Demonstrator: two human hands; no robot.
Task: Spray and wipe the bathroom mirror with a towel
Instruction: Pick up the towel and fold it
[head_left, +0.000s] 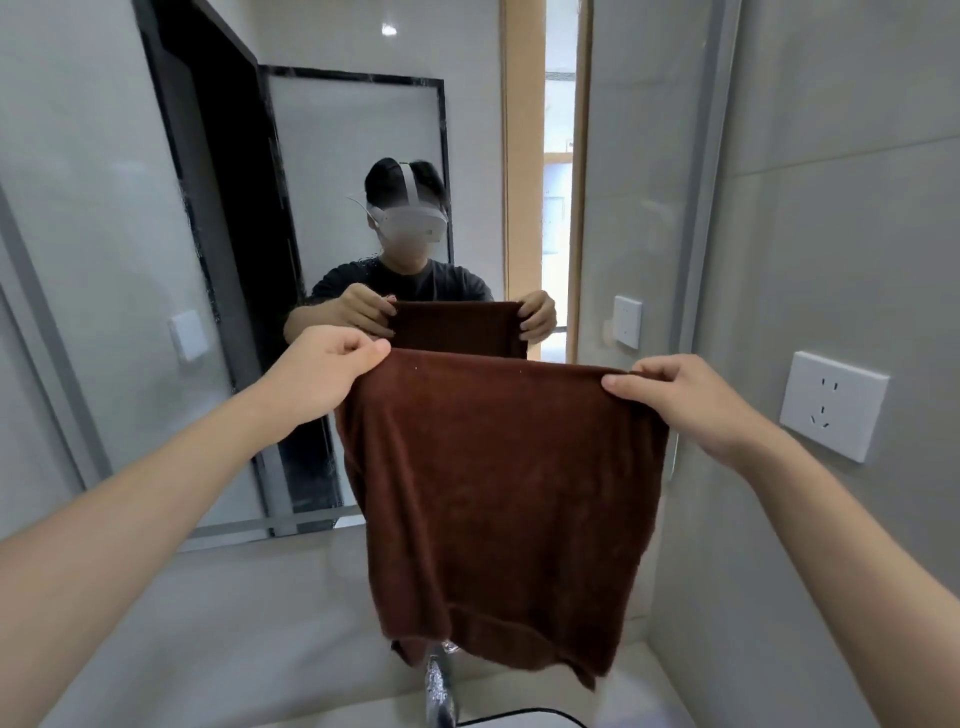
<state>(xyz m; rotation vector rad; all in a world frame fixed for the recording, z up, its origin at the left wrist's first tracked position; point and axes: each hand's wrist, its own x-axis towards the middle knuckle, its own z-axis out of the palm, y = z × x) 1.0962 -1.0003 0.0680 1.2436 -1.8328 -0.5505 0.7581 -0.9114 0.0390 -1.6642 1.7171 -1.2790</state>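
Pinching the top hem of a brown towel (498, 493), the left hand (322, 379) at nine o'clock and the right hand (685, 400) at three o'clock are each clamped on one upper corner, thumb over the cloth and fingers behind. The hands are well apart, so the hem runs nearly taut between them and the towel hangs flat and open below. That looks like a spreading hold, meant either to find the cloth's full face or to set up a fold before wiping.

Beyond the hem, toward twelve o'clock, stands the mirror (130, 260), reflecting the person and the towel. The towel hangs in front of the glass and appears clear of it; I cannot tell whether any spray lies on the surface of the glass. No spray bottle is in view.

At six o'clock the towel's lower edge hangs just above a chrome faucet (439, 686), near enough to brush it if lowered. At three o'clock a wall socket (831, 405) sits just beside the right hand, past the mirror's right edge, so that side is tight. The left side, toward nine and ten o'clock, offers wide open glass for broad strokes.
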